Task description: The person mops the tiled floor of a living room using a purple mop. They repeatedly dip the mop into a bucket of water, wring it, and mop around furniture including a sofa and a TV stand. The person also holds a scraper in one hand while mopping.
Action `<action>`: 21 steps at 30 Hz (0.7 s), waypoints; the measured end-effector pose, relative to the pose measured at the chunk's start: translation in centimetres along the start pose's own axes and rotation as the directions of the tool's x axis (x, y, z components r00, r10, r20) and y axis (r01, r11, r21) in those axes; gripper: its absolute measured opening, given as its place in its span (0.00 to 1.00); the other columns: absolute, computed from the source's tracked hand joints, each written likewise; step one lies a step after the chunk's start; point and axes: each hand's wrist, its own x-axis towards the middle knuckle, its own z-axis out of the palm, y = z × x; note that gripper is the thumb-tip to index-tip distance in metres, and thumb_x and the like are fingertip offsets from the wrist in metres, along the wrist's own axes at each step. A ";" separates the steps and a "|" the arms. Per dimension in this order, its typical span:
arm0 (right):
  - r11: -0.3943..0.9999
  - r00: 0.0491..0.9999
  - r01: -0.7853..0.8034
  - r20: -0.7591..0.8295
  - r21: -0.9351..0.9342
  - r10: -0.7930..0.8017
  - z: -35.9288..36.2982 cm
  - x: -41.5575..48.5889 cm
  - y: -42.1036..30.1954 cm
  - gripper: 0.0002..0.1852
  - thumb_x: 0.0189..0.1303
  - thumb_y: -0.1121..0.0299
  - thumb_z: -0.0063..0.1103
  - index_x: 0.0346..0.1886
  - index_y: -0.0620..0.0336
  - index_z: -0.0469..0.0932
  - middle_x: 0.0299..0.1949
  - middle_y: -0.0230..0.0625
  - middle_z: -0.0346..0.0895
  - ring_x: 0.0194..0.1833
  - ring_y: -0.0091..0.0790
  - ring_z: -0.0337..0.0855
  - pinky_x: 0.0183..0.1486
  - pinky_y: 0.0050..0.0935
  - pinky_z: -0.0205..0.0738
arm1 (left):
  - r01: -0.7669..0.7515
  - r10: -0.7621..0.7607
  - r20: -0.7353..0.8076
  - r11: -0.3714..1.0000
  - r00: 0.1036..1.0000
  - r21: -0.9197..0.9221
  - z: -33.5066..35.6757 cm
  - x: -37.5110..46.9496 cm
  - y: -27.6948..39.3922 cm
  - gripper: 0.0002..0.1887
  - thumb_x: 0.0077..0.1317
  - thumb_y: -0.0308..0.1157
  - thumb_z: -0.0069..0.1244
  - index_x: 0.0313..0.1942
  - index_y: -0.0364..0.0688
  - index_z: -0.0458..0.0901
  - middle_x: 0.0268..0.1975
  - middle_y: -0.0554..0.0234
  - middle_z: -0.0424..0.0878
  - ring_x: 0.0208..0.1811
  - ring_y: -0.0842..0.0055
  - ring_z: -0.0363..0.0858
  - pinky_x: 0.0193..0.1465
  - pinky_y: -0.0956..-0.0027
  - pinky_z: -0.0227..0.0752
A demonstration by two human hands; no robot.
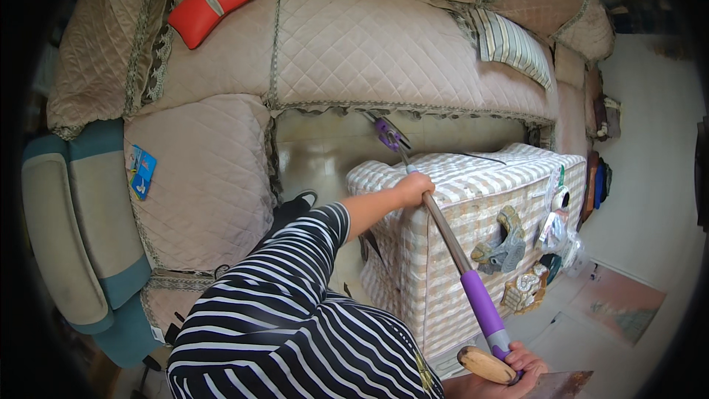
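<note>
A mop with a steel pole (446, 230) and a purple grip (482, 299) slants across my view. My left hand (415, 189) is closed around the upper part of the pole in view, over the corner of a cloth-covered table (412, 266). At the lower right, my right hand (526, 366) grips the mop's purple end. The same hand also holds a tool with a wooden handle (487, 366) and a wide, rust-stained blade (559, 385); its exact kind is unclear. The purple mop head (390, 134) is down at the tiled floor (310, 160), between sofa and table.
A quilted sofa (376, 55) curves around the far side and left. On it lie a red cushion (215, 5), a striped pillow (512, 47) and a blue booklet or packet (143, 172). The checked table holds a grey ornament (504, 244), a basket (523, 291) and plastic packaging (559, 238).
</note>
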 end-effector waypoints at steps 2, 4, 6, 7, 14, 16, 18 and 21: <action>1.000 0.998 0.016 -0.056 -0.008 -0.017 1.0 0.1 0.0 0.11 0.57 0.65 0.42 0.19 0.55 0.60 0.18 0.29 0.54 0.21 0.27 0.60 0.30 0.26 0.60 | 0.050 -0.050 -0.013 0.998 0.999 -0.042 0.7 0.1 -0.1 0.06 0.39 0.24 0.51 0.20 0.44 0.75 0.24 0.57 0.75 0.31 0.57 0.73 0.35 0.58 0.66; 0.999 0.997 0.018 -0.073 -0.027 -0.020 1.8 0.2 -0.4 0.12 0.58 0.66 0.42 0.20 0.56 0.60 0.19 0.29 0.55 0.23 0.27 0.61 0.32 0.26 0.61 | 0.070 -0.076 0.148 0.997 0.986 0.045 0.3 0.4 -0.1 0.06 0.39 0.25 0.51 0.21 0.45 0.76 0.25 0.57 0.76 0.32 0.57 0.74 0.34 0.58 0.67; 0.997 0.997 0.030 -0.069 -0.078 -0.035 2.4 0.4 -0.8 0.13 0.59 0.65 0.42 0.20 0.56 0.60 0.19 0.28 0.55 0.25 0.27 0.61 0.33 0.26 0.60 | 0.093 -0.125 0.305 0.989 0.944 0.117 -0.8 0.9 -0.1 0.05 0.40 0.26 0.51 0.22 0.45 0.77 0.25 0.57 0.77 0.32 0.58 0.75 0.34 0.58 0.67; 0.994 0.997 0.035 -0.065 -0.102 -0.042 2.7 0.6 -1.1 0.13 0.60 0.65 0.42 0.20 0.56 0.60 0.20 0.28 0.56 0.25 0.27 0.61 0.34 0.26 0.60 | 0.110 -0.158 0.376 0.983 0.913 0.146 -1.5 1.2 0.0 0.05 0.40 0.27 0.51 0.22 0.46 0.78 0.26 0.57 0.78 0.32 0.58 0.76 0.33 0.58 0.68; 0.984 0.963 0.081 -0.243 -0.161 -0.119 4.1 1.6 -2.7 0.15 0.59 0.65 0.47 0.18 0.55 0.60 0.19 0.27 0.54 0.23 0.27 0.59 0.30 0.24 0.57 | 0.065 -0.170 0.532 0.975 0.830 0.211 -5.8 -0.2 1.5 0.05 0.41 0.31 0.51 0.22 0.46 0.79 0.25 0.56 0.79 0.30 0.57 0.77 0.31 0.57 0.69; 0.984 0.971 0.083 -0.211 -0.159 -0.116 3.8 1.9 -3.4 0.15 0.58 0.65 0.47 0.17 0.55 0.59 0.18 0.26 0.53 0.22 0.26 0.58 0.28 0.23 0.57 | 0.074 -0.176 0.538 0.976 0.824 0.207 -6.5 -1.7 2.0 0.05 0.41 0.31 0.50 0.22 0.45 0.79 0.24 0.55 0.78 0.30 0.56 0.77 0.31 0.57 0.68; 0.976 0.981 0.090 -0.154 -0.196 -0.121 3.3 2.2 -4.3 0.15 0.59 0.64 0.46 0.17 0.54 0.59 0.18 0.26 0.52 0.21 0.25 0.57 0.29 0.24 0.58 | 0.083 -0.182 0.550 0.976 0.815 0.201 -7.1 -3.2 2.5 0.05 0.41 0.32 0.50 0.21 0.44 0.78 0.24 0.54 0.78 0.30 0.55 0.76 0.31 0.56 0.68; 0.977 0.992 -0.094 -0.099 -0.189 0.076 2.2 2.2 -5.4 0.15 0.60 0.63 0.45 0.18 0.53 0.58 0.17 0.25 0.52 0.21 0.25 0.58 0.32 0.26 0.60 | 0.087 -0.169 0.575 0.982 0.801 0.168 -8.3 -5.4 2.7 0.05 0.40 0.31 0.50 0.21 0.44 0.78 0.23 0.53 0.78 0.29 0.54 0.76 0.31 0.56 0.68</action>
